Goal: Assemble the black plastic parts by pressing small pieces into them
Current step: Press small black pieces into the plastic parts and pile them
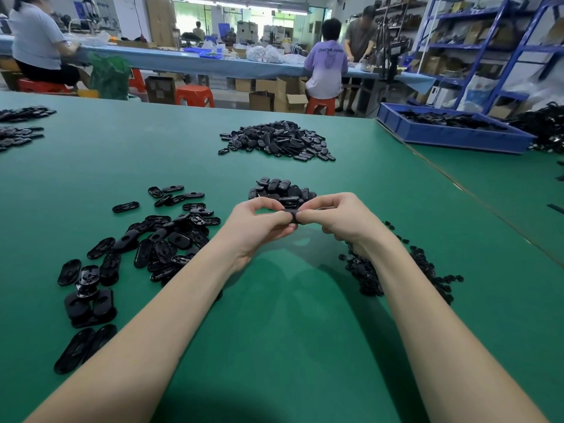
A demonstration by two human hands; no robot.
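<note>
Green table (274, 315) is covered with heaps of black oval parts (158, 239). One black part (292, 215) is held above it, pinched between curled fingers of left hand (259, 222) and right hand (341, 218).

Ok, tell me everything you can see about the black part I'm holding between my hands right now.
The black plastic part is small, dark and slightly glossy, held above the green table in front of the near pile of black parts. The left hand pinches its left end and the right hand its right end, fingers curled round it. Only a short middle stretch shows, so its full shape, and whether a small piece is already pressed in, cannot be told.
</note>
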